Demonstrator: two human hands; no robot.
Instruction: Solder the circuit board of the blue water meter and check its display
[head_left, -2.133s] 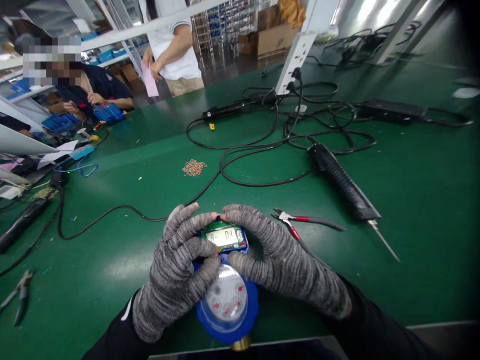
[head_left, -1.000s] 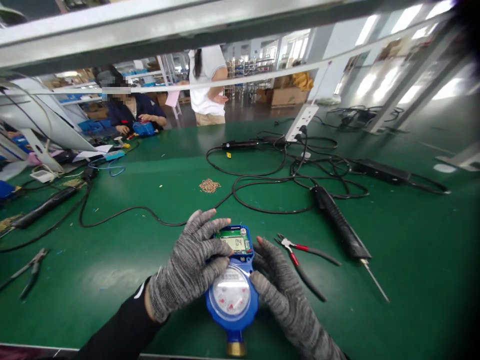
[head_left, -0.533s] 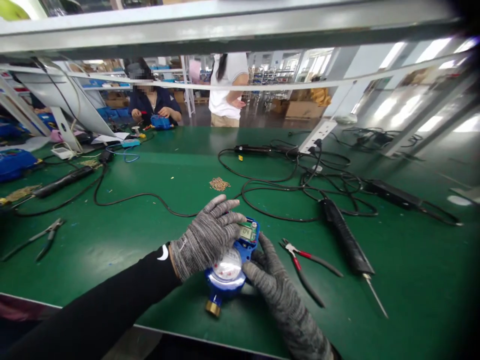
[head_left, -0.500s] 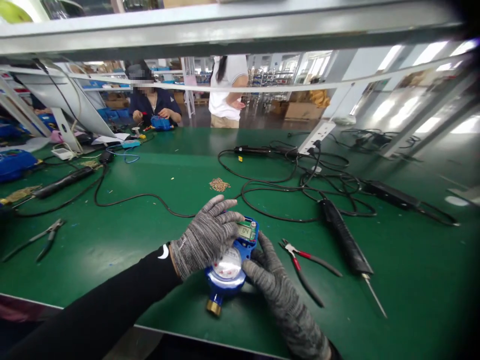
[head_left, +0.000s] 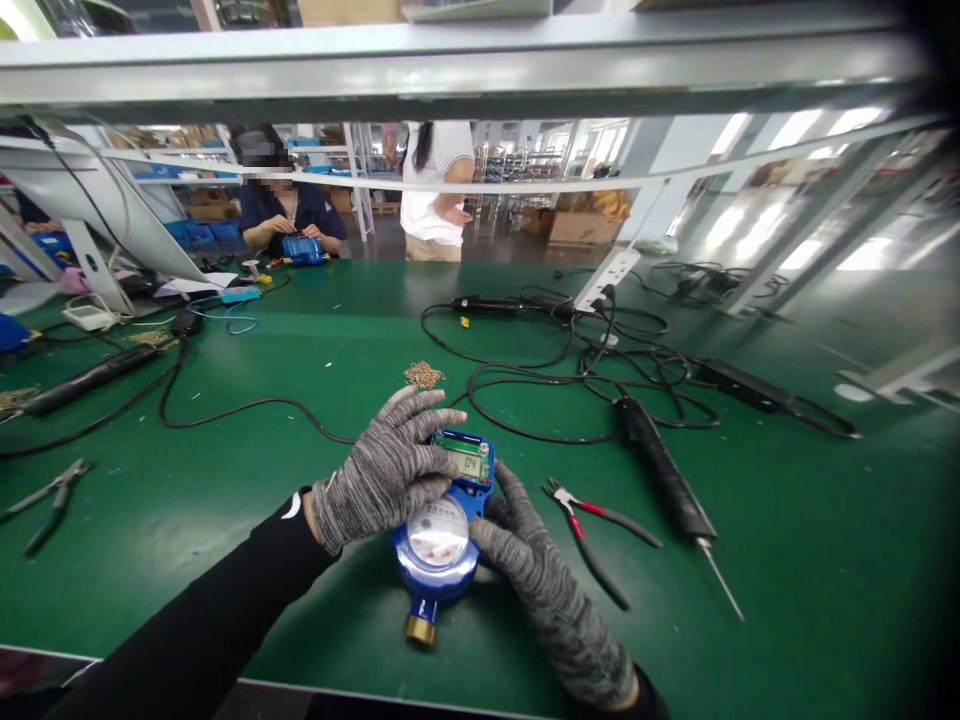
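A blue water meter [head_left: 437,545] lies on the green bench in front of me, its brass-ended pipe toward me. Its round dial shows, and the small LCD screen [head_left: 469,463] in the uncovered housing at its far end reads "04". My left hand [head_left: 386,465], in a grey knitted glove, reaches across the housing from the left. Its fingers are stretched out and apart, some fingertips touching the edge by the screen. My right hand [head_left: 529,560], gloved alike, grips the meter's right side between thumb and fingers. Red-and-black-handled cutters [head_left: 589,525] lie beside it.
Beyond the meter is a pile of small brass-coloured screws [head_left: 424,375]. An electric screwdriver [head_left: 667,470] lies at right among looping black cables near a power strip [head_left: 606,280]. More pliers [head_left: 52,500] lie at left. A co-worker [head_left: 292,215] sits across the bench; a shelf beam crosses overhead.
The view has shifted, so the bench items appear further left. My left hand has drawn back slightly from the dial, which shows more fully. My right hand keeps its grip on the meter.
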